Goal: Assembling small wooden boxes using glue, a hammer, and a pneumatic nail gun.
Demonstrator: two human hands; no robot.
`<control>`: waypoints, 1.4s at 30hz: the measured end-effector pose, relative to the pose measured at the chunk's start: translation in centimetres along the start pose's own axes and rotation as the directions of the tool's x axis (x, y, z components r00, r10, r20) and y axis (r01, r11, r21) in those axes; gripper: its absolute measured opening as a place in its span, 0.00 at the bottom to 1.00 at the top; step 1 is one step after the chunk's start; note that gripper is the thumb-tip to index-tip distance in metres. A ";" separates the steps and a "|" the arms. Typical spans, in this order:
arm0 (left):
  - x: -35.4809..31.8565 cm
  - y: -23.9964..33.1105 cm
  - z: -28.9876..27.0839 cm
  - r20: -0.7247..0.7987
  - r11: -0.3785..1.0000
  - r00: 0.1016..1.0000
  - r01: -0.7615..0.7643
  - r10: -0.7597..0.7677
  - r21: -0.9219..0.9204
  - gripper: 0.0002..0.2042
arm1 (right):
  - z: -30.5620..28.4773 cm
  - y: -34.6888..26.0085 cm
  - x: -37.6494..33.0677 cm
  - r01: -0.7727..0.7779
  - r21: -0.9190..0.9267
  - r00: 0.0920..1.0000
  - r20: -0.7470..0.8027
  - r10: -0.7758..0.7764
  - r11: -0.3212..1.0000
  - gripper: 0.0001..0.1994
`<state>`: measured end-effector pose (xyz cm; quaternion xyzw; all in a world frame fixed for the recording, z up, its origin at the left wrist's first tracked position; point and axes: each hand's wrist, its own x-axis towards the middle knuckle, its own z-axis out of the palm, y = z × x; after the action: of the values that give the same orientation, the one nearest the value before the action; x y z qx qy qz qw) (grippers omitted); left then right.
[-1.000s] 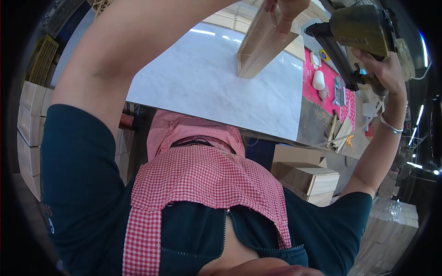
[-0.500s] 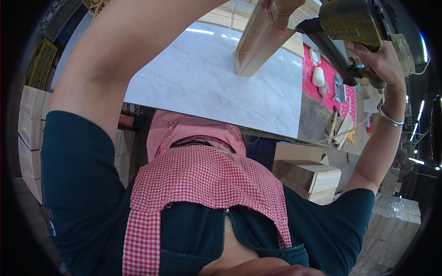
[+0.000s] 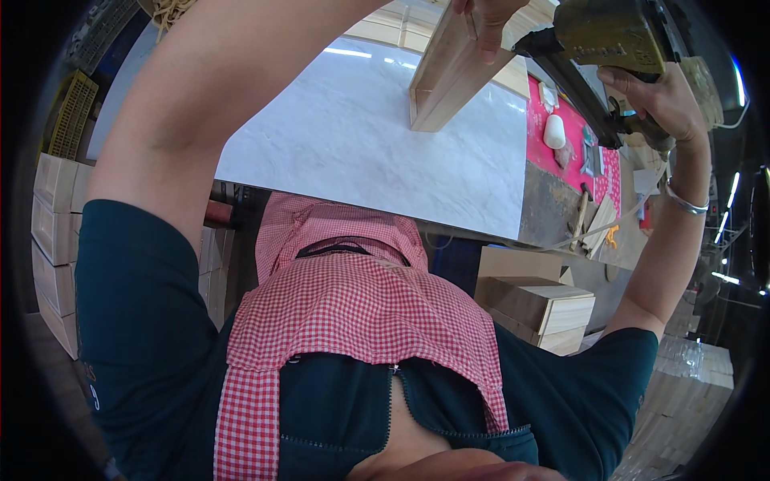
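Observation:
On the white marble-patterned tabletop (image 3: 377, 152), a pale wooden frame (image 3: 455, 88) stands on its edge. My left hand (image 3: 491, 24) grips its upper end, with the thumb along the side board. In my right hand (image 3: 662, 100) is a nail gun (image 3: 605, 44), yellowish and dark, its handle wrapped by my fingers. The tool's nose touches or nearly touches the frame's upper corner beside my left thumb; I cannot tell which. Part of my left hand is cut off by the top edge.
A pink cloth (image 3: 561, 136) bears a white bottle-like object (image 3: 554, 132) right of the tabletop. Wooden boxes (image 3: 541, 309) stand below on the right, and more stacked boxes (image 3: 56, 232) at the left. A yellow crate (image 3: 70, 116) sits at the far left. A hose (image 3: 577, 236) crosses the bench's right side.
Hardly anything differs. The right hand and the nail gun have shifted very slightly, and the left hand keeps its grip on the wooden frame.

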<state>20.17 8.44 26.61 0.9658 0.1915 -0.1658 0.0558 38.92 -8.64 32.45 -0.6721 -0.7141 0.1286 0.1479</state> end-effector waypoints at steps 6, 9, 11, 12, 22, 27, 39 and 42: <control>3.5 -1.9 2.9 -0.129 0.984 0.991 -0.039 0.016 -0.171 0.32 | -0.1 -1.3 -0.3 -0.054 0.095 0.998 0.035 0.051 0.994 0.17; 3.0 -2.0 3.9 -0.275 0.976 0.960 -0.110 0.055 -0.189 0.32 | -0.7 -1.1 -0.5 -0.024 0.079 1.000 0.017 0.023 0.997 0.17; 2.2 -1.6 4.7 -0.489 0.976 0.862 -0.200 0.132 -0.088 0.33 | -1.5 -0.4 -0.7 -0.025 -0.009 1.000 -0.008 0.025 1.000 0.17; 2.1 -1.6 5.1 -0.584 0.970 0.792 -0.241 0.178 -0.030 0.33 | -1.7 -0.1 -0.9 -0.033 -0.054 0.999 -0.021 0.032 0.998 0.17; 1.5 -2.7 9.9 -0.643 0.684 0.725 -0.600 0.247 -0.415 0.31 | -0.6 0.0 -0.4 0.093 -0.036 0.995 -0.037 -0.094 0.995 0.20; 0.9 -2.6 9.5 -0.622 0.702 0.748 -0.571 0.232 -0.426 0.29 | 0.1 -0.9 -0.2 0.140 -0.084 0.989 -0.030 -0.143 0.987 0.21; 0.4 -2.1 9.0 -0.578 0.758 0.793 -0.494 0.191 -0.426 0.28 | 1.0 -2.2 0.6 0.105 -0.078 0.994 -0.010 -0.106 0.991 0.18; 0.7 -2.2 9.2 -0.531 0.714 0.829 -0.478 0.176 -0.511 0.28 | 0.7 -2.5 1.1 -0.032 -0.011 0.994 0.104 0.033 0.999 0.19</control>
<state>17.22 9.10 17.68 0.9206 0.0634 0.1455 0.3567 36.24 -7.64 32.78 -0.6768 -0.7103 0.1626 0.1050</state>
